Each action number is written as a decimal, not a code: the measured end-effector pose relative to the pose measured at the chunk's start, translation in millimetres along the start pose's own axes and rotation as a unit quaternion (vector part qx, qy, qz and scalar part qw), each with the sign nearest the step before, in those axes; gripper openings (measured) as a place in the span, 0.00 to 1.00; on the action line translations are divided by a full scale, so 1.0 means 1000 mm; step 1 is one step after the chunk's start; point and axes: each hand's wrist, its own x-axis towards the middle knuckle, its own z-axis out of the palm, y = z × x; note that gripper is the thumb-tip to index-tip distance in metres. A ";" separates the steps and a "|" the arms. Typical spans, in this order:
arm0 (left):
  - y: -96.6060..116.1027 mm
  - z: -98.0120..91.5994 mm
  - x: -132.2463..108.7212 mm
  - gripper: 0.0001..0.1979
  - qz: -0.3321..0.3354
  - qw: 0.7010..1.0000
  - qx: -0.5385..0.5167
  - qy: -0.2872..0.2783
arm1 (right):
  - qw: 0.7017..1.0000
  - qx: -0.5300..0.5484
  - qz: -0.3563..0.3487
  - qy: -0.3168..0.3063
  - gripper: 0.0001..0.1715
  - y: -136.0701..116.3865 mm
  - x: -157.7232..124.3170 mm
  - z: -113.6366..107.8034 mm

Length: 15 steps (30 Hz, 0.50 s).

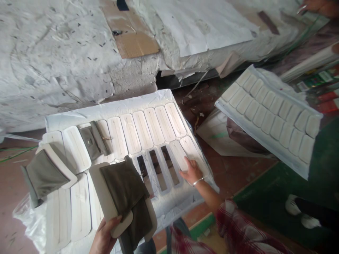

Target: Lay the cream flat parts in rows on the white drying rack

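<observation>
My left hand (106, 231) grips white rounded panels with dark olive leather-like pieces (124, 183) lying over them, held above the near side of a white board. My right hand (192, 172) rests at the near end of a white rounded panel (177, 153) on that board, thumb and fingers apart. Its palm partly covers the neighbouring panel (191, 151). To the left of these panels, three slots (170, 165) show dark openings. Another olive piece on a white panel (50, 173) lies at the board's left edge, and a folded olive piece (92, 141) rests on the far row.
A second board with two rows of white panels (267, 106) sits tilted at the right. Behind runs a paper-covered table (79, 70) with a cardboard piece (137, 44). Another person's hand (320, 7) is at top right; someone's shoes (292, 204) are at lower right.
</observation>
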 end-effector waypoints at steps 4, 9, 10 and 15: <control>-0.005 -0.002 0.003 0.16 -0.056 0.998 -0.035 -0.018 | 0.998 -0.036 0.018 0.052 0.43 -0.007 -0.003 0.013; -0.008 -0.006 0.007 0.18 -0.067 0.997 -0.034 -0.029 | 0.993 -0.070 0.011 0.089 0.40 -0.006 -0.009 0.025; -0.008 -0.006 0.007 0.19 -0.067 0.997 -0.034 -0.025 | 0.993 -0.072 0.010 0.094 0.39 -0.005 -0.010 0.027; -0.007 -0.007 0.006 0.23 -0.073 0.997 -0.035 0.016 | 0.990 -0.085 0.001 0.111 0.35 -0.007 -0.013 0.030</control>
